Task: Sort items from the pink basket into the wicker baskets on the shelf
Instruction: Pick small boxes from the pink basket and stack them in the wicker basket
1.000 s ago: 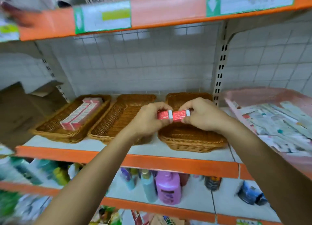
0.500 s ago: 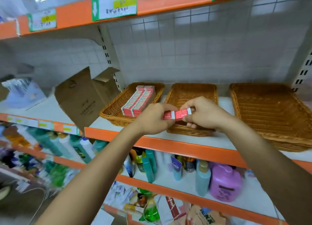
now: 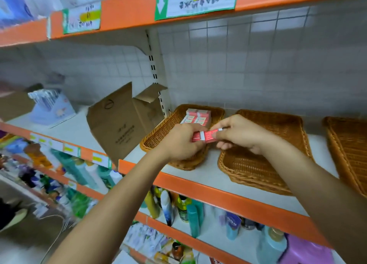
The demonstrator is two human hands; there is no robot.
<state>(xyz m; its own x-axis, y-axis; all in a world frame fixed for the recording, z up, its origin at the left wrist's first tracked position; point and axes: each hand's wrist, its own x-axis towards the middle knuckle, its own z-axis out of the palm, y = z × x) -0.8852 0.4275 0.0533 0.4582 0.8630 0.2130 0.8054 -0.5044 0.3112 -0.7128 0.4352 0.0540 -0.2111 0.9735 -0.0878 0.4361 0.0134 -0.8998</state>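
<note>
On the shelf (image 3: 210,165), three in a row: left wicker basket (image 3: 158,136), middle wicker basket (image 3: 258,164) at its 3 o'clock, right wicker basket (image 3: 349,150) further toward 3 o'clock. Stacked boxes (image 3: 198,115) in the left one, at its 12 o'clock end. Cardboard carton (image 3: 119,125) at its 9 o'clock. Over its 4 o'clock corner, a small box (image 3: 207,137) pinched between left hand (image 3: 178,142) and right hand (image 3: 240,132). Bottles (image 3: 190,214) below the shelf, at 6 o'clock.

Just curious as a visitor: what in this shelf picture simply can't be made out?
All head view.
Pink basket: outside the frame.
Right wicker basket: cut by the right edge.
Red packets: print too small; left hand and right hand cover the ends.
Shelf label: writing blurred.
</note>
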